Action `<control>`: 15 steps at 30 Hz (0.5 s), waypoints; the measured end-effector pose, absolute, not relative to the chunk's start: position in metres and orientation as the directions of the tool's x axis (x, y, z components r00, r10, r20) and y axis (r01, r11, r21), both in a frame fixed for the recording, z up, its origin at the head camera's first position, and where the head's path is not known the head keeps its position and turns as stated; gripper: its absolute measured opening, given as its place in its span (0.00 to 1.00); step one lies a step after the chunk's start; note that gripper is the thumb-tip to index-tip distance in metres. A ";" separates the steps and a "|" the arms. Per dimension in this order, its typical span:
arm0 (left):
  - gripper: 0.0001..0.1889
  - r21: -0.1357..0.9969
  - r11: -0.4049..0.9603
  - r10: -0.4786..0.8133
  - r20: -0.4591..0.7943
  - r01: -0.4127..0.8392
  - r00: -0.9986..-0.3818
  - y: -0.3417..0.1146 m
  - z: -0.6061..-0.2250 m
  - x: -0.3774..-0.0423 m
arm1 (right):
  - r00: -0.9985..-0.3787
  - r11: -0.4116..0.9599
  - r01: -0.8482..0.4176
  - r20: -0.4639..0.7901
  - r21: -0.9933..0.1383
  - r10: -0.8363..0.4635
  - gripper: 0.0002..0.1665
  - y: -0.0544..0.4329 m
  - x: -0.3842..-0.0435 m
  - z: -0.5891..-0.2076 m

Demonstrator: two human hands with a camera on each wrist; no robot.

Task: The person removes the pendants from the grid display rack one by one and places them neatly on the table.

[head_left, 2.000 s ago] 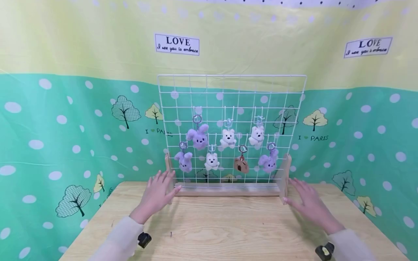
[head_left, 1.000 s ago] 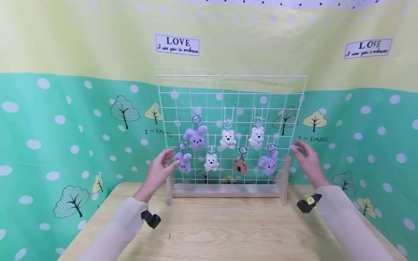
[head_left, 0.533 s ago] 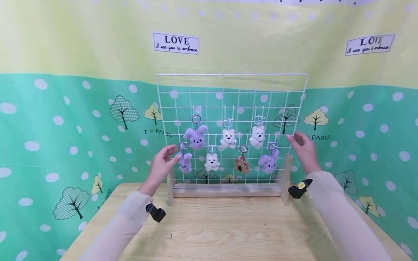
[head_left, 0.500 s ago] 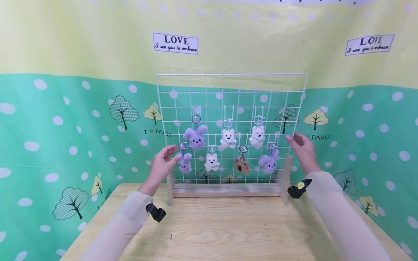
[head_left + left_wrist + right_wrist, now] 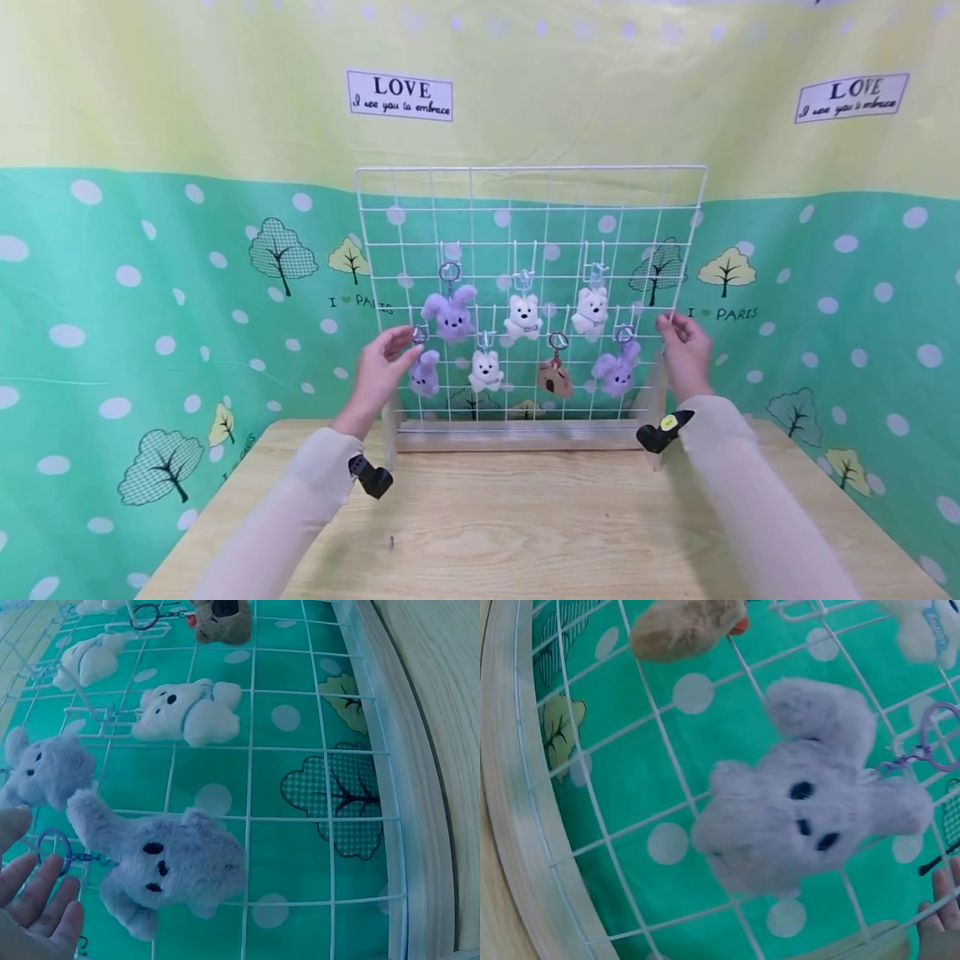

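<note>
A white wire grid rack [image 5: 528,167] stands on the table, with several plush keychains hung on its hooks. My left hand [image 5: 378,371] is at the lower left purple bunny keychain [image 5: 425,379]. In the left wrist view, thumb and spread fingers [image 5: 34,900] lie on either side of its purple key ring [image 5: 68,853], with a gap between them. At the rack's right edge my right hand [image 5: 686,354] grips the upright side wire. Only its fingertips [image 5: 943,889] show in the right wrist view, and the thumb is hidden there. Closest to them hangs the lower right bunny keychain [image 5: 780,825].
Also on the rack hang another purple bunny [image 5: 450,317], three white bears, one at the lower row [image 5: 486,372], and a brown plush [image 5: 555,379]. Wooden feet and a crossbar [image 5: 525,437] carry the grid. A patterned curtain [image 5: 187,350] surrounds the table [image 5: 510,525].
Both hands have risen from beside the wooden feet. The left has moved right to the bunny's ring; the right has come in and taken hold of the grid's side wire.
</note>
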State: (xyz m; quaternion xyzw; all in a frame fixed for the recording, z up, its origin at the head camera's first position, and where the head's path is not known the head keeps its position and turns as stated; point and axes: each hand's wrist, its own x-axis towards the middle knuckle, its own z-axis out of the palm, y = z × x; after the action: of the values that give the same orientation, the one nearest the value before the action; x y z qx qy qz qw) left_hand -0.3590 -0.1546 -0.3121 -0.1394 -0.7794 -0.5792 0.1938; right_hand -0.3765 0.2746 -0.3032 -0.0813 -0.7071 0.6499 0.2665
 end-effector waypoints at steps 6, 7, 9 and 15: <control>0.16 0.860 0.253 -0.130 0.483 0.442 -0.866 -0.151 -0.317 -0.366 | -0.829 0.133 -0.227 0.263 -0.965 0.494 0.27 0.272 -0.381 -0.313; 0.15 0.858 0.253 -0.154 0.492 0.447 -0.857 -0.151 -0.317 -0.367 | -0.829 0.137 -0.226 0.265 -0.964 0.493 0.26 0.272 -0.381 -0.314; 0.14 0.852 0.261 -0.184 0.505 0.453 -0.843 -0.150 -0.317 -0.368 | -0.829 0.132 -0.234 0.269 -0.963 0.491 0.26 0.273 -0.382 -0.316; 0.15 0.854 0.289 -0.205 0.497 0.433 -0.843 -0.148 -0.316 -0.370 | -0.827 0.160 -0.278 0.321 -0.947 0.461 0.25 0.280 -0.384 -0.320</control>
State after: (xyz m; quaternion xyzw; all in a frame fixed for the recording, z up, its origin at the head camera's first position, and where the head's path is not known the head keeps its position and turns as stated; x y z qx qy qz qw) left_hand -0.3704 -0.1481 -0.3155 -0.0754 -0.7561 -0.5915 0.2696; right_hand -0.3843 0.2797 -0.3203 -0.0650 -0.7056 0.6447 0.2867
